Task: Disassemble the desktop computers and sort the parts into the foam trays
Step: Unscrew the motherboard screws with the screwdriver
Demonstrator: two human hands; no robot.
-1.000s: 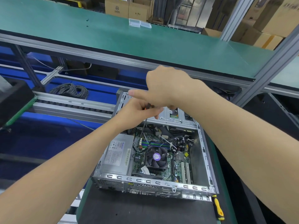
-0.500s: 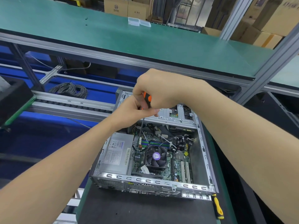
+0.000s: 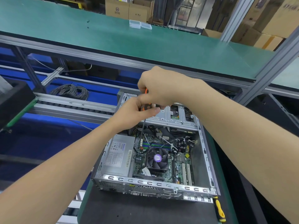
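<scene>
The right grip [image 3: 159, 88] curls round the top of the orange screwdriver [image 3: 148, 107] and the left grip [image 3: 135, 113] pinches it lower down, likely to steady it as it points down into the open computer [image 3: 161, 185] on the counter [image 3: 137, 210].

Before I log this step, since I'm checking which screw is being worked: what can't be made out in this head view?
All in the head view:
The screwdriver tip: lost among cables inside the case; the screw is unseen.
Its handle: mostly covered by the left hand and right hand.
The power supply label: print too small.
The black block: cut off by the left edge.
</scene>
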